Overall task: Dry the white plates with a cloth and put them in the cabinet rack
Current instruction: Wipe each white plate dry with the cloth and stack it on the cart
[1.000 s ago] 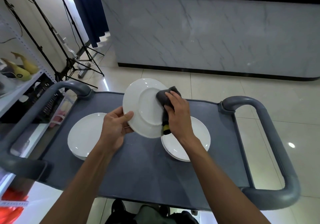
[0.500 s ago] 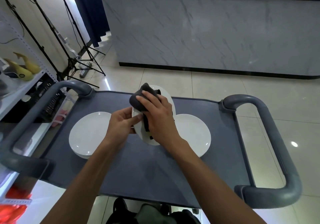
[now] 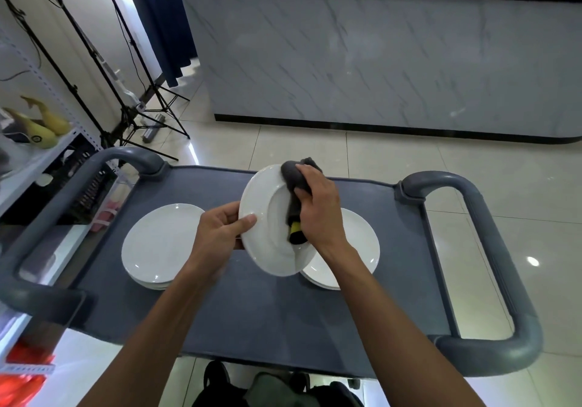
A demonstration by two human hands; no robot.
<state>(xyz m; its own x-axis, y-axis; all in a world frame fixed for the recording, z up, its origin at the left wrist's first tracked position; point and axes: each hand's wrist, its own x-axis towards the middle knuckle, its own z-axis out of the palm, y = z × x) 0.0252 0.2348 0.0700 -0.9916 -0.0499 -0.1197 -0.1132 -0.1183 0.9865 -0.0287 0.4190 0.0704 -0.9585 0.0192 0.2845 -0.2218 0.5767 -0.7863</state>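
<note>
Both hands (image 3: 220,233) (image 3: 318,214) wiping tilted plate (image 3: 267,217)

I stood in what looked like a studio set of a kitchen: a marble-faced counter (image 3: 378,60), glossy tiled floor (image 3: 315,151), tripod stands (image 3: 151,113), and a grey serving cart (image 3: 252,312).
</note>
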